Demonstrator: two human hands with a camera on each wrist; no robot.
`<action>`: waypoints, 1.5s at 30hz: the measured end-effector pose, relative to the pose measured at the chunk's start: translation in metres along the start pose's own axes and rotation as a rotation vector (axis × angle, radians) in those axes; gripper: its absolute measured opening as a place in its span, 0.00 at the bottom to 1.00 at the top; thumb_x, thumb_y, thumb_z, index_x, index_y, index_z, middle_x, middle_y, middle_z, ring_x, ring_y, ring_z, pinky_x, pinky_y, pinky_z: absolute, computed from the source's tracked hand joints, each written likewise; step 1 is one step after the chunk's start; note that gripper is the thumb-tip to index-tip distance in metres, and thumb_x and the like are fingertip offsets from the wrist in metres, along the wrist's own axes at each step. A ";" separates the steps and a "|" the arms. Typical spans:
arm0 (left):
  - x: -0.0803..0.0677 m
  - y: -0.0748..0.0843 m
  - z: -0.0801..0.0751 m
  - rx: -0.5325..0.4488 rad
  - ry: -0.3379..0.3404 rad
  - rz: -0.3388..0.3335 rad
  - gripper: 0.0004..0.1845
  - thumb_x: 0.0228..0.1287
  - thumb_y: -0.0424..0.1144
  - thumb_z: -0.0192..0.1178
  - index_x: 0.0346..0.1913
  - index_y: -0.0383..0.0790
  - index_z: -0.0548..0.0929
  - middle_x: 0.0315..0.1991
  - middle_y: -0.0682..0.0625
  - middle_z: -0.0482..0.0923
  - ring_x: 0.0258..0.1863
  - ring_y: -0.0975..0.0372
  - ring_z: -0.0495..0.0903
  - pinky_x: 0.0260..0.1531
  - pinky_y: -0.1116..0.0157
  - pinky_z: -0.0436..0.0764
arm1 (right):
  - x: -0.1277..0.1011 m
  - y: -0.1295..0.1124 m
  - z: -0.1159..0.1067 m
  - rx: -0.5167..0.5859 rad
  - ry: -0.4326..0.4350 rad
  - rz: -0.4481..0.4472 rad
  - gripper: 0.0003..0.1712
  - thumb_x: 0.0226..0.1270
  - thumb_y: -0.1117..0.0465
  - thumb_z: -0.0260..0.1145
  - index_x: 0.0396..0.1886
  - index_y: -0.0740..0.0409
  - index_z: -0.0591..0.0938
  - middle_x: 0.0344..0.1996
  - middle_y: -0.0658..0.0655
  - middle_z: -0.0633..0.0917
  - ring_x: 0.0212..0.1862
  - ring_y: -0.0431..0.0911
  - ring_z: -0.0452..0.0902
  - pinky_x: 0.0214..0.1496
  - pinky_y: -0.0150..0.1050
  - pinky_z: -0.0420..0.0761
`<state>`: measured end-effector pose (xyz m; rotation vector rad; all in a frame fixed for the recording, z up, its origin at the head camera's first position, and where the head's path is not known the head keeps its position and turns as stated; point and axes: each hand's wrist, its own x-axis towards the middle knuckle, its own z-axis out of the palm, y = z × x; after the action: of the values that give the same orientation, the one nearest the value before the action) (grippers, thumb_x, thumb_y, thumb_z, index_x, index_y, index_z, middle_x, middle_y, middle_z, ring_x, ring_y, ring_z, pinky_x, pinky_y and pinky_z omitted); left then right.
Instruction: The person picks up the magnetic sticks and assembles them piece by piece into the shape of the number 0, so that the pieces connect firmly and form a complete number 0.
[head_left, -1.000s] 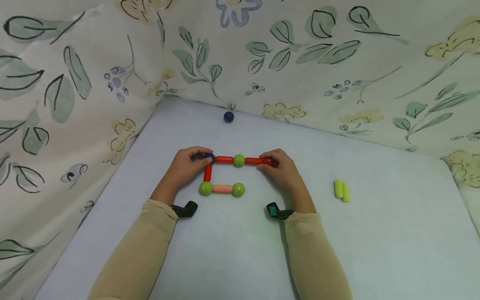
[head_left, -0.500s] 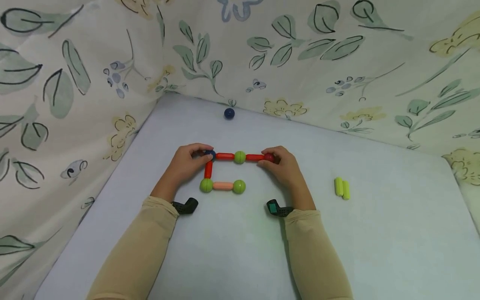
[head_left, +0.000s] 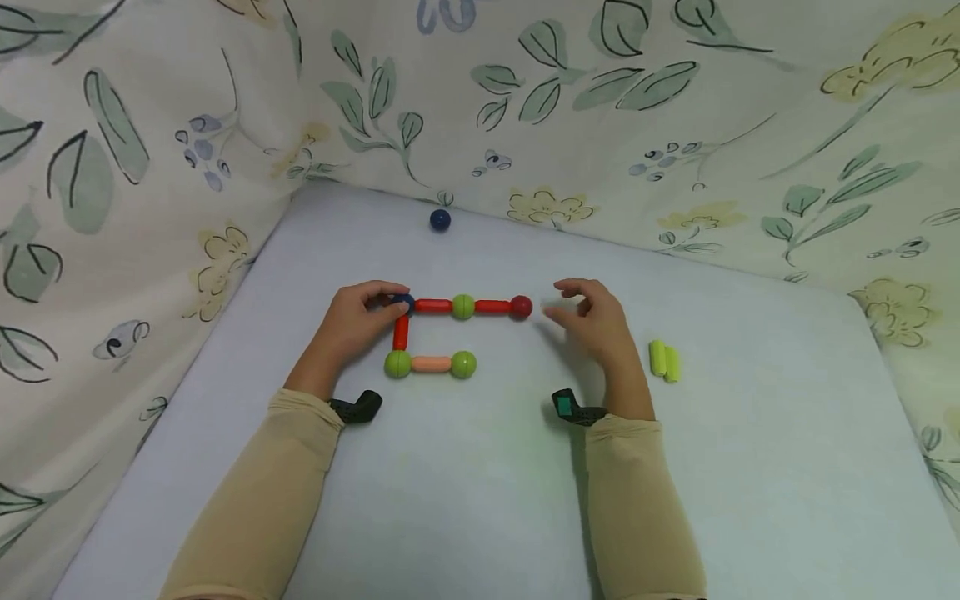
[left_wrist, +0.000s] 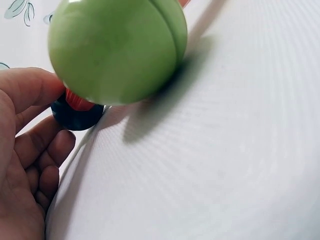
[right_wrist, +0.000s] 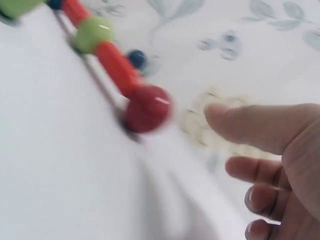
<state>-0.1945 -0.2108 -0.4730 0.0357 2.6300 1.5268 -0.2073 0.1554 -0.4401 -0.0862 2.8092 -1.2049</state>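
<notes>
My left hand (head_left: pixel 362 321) pinches a dark blue ball (left_wrist: pixel 77 117) at the corner of a joined chain of balls and rods. From that ball, a red rod (head_left: pixel 432 306), a green ball (head_left: pixel 463 307), another red rod (head_left: pixel 492 306) and a dark red ball (head_left: pixel 521 307) run to the right. A third red rod (head_left: pixel 401 332) comes toward me to a green ball (head_left: pixel 397 364), then a peach rod (head_left: pixel 431 364) and one more green ball (head_left: pixel 463 364). Just right of the dark red ball, my right hand (head_left: pixel 600 325) holds nothing, thumb and fingers apart.
A loose dark blue ball (head_left: pixel 440 220) lies at the back of the white table (head_left: pixel 465 500). Two yellow-green rods (head_left: pixel 664 361) lie side by side right of my right hand. Leaf-patterned cloth (head_left: pixel 450 108) hangs along the back and left edges.
My right hand has let go of the dark red ball and moved away to the right. The left hand keeps its pinch on the blue ball. The head view has shifted slightly.
</notes>
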 end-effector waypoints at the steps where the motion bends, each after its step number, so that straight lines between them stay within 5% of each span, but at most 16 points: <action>1: 0.000 0.000 -0.002 0.005 0.003 0.002 0.15 0.65 0.47 0.65 0.53 0.53 0.85 0.45 0.50 0.80 0.49 0.56 0.73 0.52 0.56 0.71 | -0.003 0.004 -0.010 -0.007 0.029 0.004 0.26 0.63 0.47 0.71 0.59 0.49 0.79 0.52 0.55 0.79 0.45 0.50 0.68 0.42 0.43 0.70; 5: 0.001 0.000 -0.005 0.019 0.009 0.007 0.14 0.65 0.47 0.66 0.52 0.54 0.85 0.44 0.51 0.80 0.48 0.57 0.72 0.51 0.57 0.72 | -0.022 0.027 -0.055 -0.065 0.100 0.095 0.28 0.64 0.44 0.69 0.58 0.54 0.79 0.48 0.59 0.79 0.48 0.52 0.67 0.43 0.42 0.68; 9: 0.001 0.000 -0.005 0.013 0.010 0.006 0.14 0.65 0.47 0.66 0.52 0.53 0.85 0.45 0.51 0.80 0.48 0.57 0.72 0.51 0.57 0.72 | -0.040 0.053 -0.088 -0.138 0.024 0.263 0.32 0.63 0.41 0.68 0.61 0.55 0.77 0.51 0.61 0.77 0.53 0.55 0.67 0.43 0.44 0.69; 17: 0.000 -0.004 0.000 -0.025 -0.005 -0.025 0.14 0.64 0.49 0.66 0.52 0.54 0.85 0.46 0.50 0.79 0.48 0.56 0.71 0.50 0.58 0.70 | -0.045 0.077 -0.100 -0.153 -0.149 0.440 0.39 0.60 0.35 0.68 0.60 0.58 0.77 0.56 0.63 0.75 0.55 0.56 0.68 0.49 0.46 0.70; 25: -0.001 -0.005 0.001 -0.031 0.001 -0.008 0.14 0.64 0.47 0.66 0.52 0.52 0.85 0.46 0.50 0.80 0.48 0.56 0.72 0.53 0.56 0.71 | -0.032 0.063 -0.079 -0.194 -0.090 0.371 0.29 0.60 0.42 0.70 0.51 0.60 0.83 0.52 0.63 0.78 0.52 0.56 0.70 0.47 0.46 0.72; 34: 0.000 -0.001 0.001 -0.035 0.014 0.011 0.14 0.64 0.45 0.67 0.52 0.52 0.86 0.44 0.50 0.80 0.46 0.57 0.72 0.48 0.58 0.72 | -0.015 0.023 -0.032 -0.335 -0.071 0.177 0.20 0.60 0.47 0.71 0.42 0.58 0.88 0.48 0.63 0.80 0.59 0.65 0.64 0.57 0.62 0.63; 45: -0.001 0.000 0.001 -0.039 0.012 0.011 0.14 0.64 0.46 0.67 0.52 0.52 0.86 0.44 0.50 0.80 0.46 0.57 0.72 0.48 0.58 0.72 | -0.017 -0.019 0.021 -0.170 -0.297 -0.069 0.13 0.56 0.52 0.76 0.41 0.49 0.89 0.42 0.51 0.81 0.47 0.48 0.74 0.51 0.44 0.74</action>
<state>-0.1938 -0.2101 -0.4737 0.0387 2.6131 1.5860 -0.1878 0.1288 -0.4395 -0.3452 2.6560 -0.8775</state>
